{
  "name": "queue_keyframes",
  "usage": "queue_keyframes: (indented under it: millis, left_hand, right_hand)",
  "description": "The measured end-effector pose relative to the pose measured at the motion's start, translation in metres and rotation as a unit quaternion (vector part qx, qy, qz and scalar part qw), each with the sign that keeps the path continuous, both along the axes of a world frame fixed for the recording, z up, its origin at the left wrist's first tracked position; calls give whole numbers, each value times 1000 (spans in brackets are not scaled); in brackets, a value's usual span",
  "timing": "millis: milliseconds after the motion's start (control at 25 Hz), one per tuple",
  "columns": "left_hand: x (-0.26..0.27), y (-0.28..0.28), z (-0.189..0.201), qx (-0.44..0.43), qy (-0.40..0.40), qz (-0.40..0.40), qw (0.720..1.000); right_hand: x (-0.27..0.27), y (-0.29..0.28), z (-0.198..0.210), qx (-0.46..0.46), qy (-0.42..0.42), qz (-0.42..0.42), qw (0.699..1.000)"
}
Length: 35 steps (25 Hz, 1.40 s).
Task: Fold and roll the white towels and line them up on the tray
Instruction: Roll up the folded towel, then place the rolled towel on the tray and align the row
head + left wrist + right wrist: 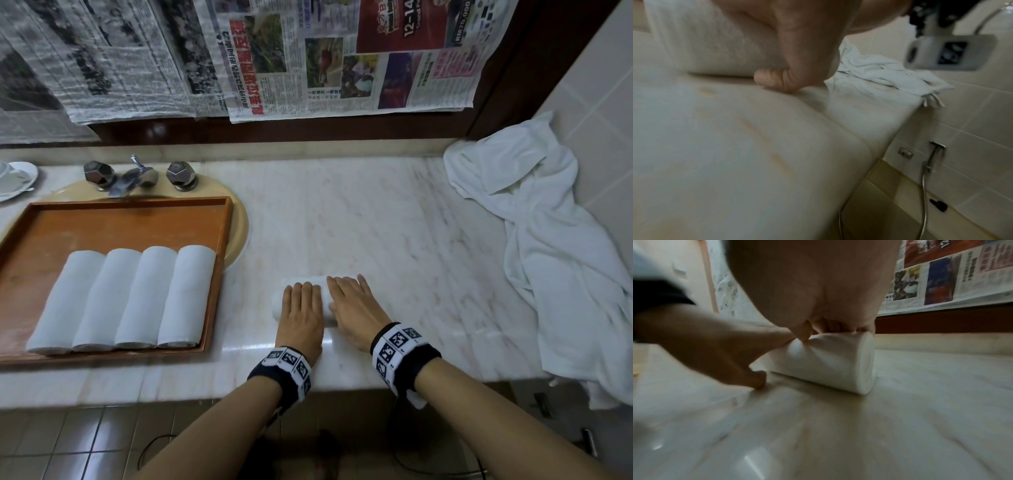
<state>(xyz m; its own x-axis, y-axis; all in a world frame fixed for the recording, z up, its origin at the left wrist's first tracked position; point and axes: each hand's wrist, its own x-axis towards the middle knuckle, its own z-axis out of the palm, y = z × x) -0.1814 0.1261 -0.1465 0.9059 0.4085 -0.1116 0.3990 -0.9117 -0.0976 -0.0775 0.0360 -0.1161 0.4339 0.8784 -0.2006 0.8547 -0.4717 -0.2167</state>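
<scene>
Beside tray (219, 274), loose towels (548, 246), faucet (133, 178)

A bathroom: marble vanity counter (342, 222) with sink taps (137, 176), tiled walls, hand sprayer (935, 154).

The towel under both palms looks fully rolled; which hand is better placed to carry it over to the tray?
Probably the left hand. It lies on the rolled towel's tray-side end, and the tray, holding four rolls, sits to the person's left. The right hand presses the far end and would have to cross over.
</scene>
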Motion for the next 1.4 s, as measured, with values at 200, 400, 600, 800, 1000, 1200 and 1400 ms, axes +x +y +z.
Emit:
queue_keyframes:
  millis: [200, 400, 600, 800, 1000, 1200, 1400]
  left_hand:
    - [29, 23, 19, -13, 52, -14, 998]
    - [58, 47, 26, -68, 104, -1, 992]
    - [72, 60, 30, -116, 160, 7, 980]
    - [66, 68, 33, -144, 165, -5, 976]
    - [31, 94, 101, -149, 66, -22, 986]
    - [-47, 175, 160, -175, -49, 37, 983]
    - [-158, 287, 149, -265, -185, 204, 924]
  right_hand:
    - [2, 5, -2, -60, -36, -10, 997]
    - [36, 40, 8, -110, 24, -29, 993]
    - [57, 52, 11, -162, 88, -65, 981]
    - [42, 49, 21, -181, 90, -64, 977]
    - [17, 68, 81, -100, -15, -30, 994]
    - [-43, 130, 116, 154, -25, -75, 985]
    - [-122, 190, 72, 203, 195, -177, 943]
